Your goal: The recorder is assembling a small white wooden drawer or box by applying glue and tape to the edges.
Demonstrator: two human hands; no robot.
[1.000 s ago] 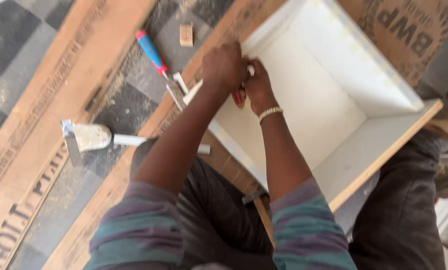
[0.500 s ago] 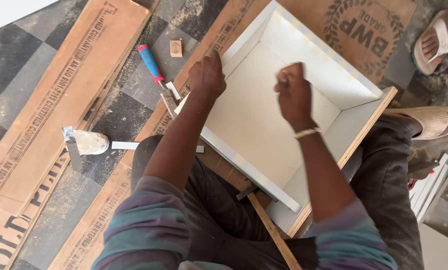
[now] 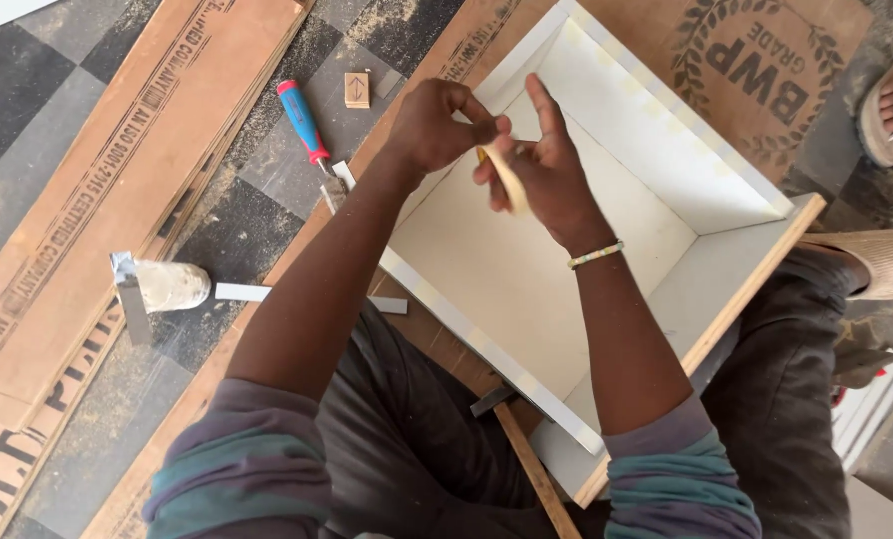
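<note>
Left hand [image 3: 445, 125]: fingertips pinched on the upper end of a pale strip [image 3: 507, 178], above the drawer's centre.
Right hand [image 3: 544, 170]: fingers curled around the same strip, grasping it from 3 o'clock.
Pale strip: held between both hands, over the white drawer box [image 3: 656, 130].
Screwdriver [image 3: 305, 125]: on the floor at 9 o'clock of the hands.
Hammer handle [image 3: 534, 471]: at 6 o'clock, under the drawer's near edge.

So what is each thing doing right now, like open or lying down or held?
White drawer box: open on top, nothing inside.
Pale strip: pinched between both hands.
Left hand: fingers closed on the strip.
Right hand: holding the strip.
Screwdriver: lying flat on the floor.
Hammer: lying by the drawer.
</note>
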